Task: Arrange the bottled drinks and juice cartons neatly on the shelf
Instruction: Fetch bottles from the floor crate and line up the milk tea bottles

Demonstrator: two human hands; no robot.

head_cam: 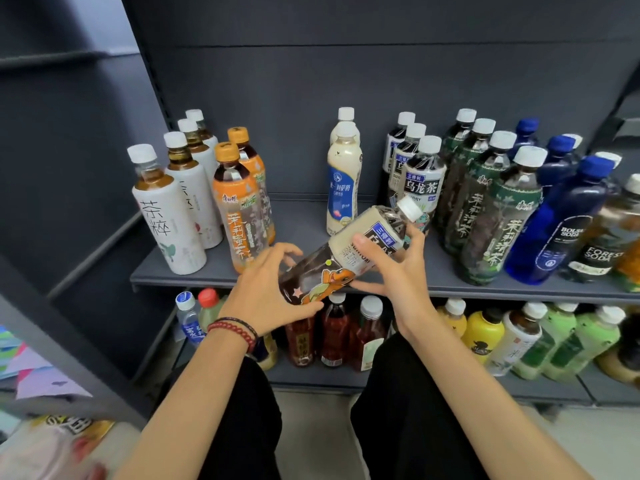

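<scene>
Glossy plastic bottle, matt shelf

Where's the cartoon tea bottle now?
Head view, centre: tea bottle tilted in left hand and right hand over the front edge of the upper shelf, between orange bottles and green bottles.

Head camera, single view: looks forward-down, close on shelf front.

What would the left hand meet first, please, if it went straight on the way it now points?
Apart from the tilted tea bottle it holds at the base, the left hand points up and rightward, so it would probably meet the cream bottle with the blue label first; depth is unclear.
</scene>
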